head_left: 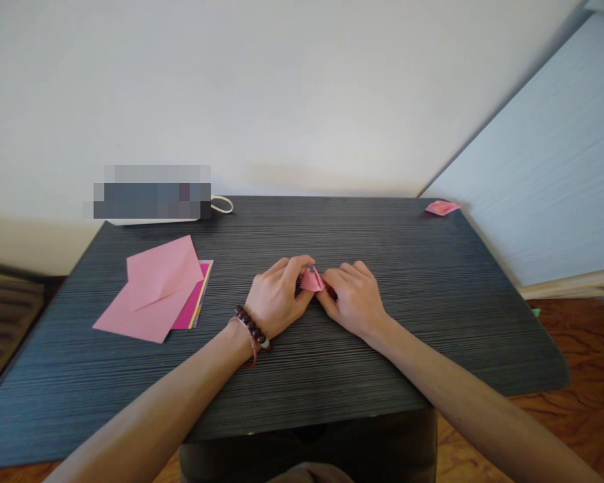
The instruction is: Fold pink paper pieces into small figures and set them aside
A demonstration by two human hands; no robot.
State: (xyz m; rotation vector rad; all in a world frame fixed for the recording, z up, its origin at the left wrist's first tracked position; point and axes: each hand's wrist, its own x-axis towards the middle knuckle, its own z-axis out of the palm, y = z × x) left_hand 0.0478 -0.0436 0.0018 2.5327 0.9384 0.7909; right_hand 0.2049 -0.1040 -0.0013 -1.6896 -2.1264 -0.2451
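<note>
Left hand [274, 295] and right hand [356, 295] pinched a small folded paper [309, 280]; pink sheets [148, 312] lay left, another folded piece [443, 208] far right

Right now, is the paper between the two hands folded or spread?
Folded: between left hand and right hand, the paper shows angled faces and looks smaller than pink sheets.

The left arm [156, 402] is reaching from the bottom left, the right arm [468, 386] from the bottom right. Near the middle, the left hand [276, 295] is curving its fingers and the right hand [355, 298] is curling tighter.
</note>
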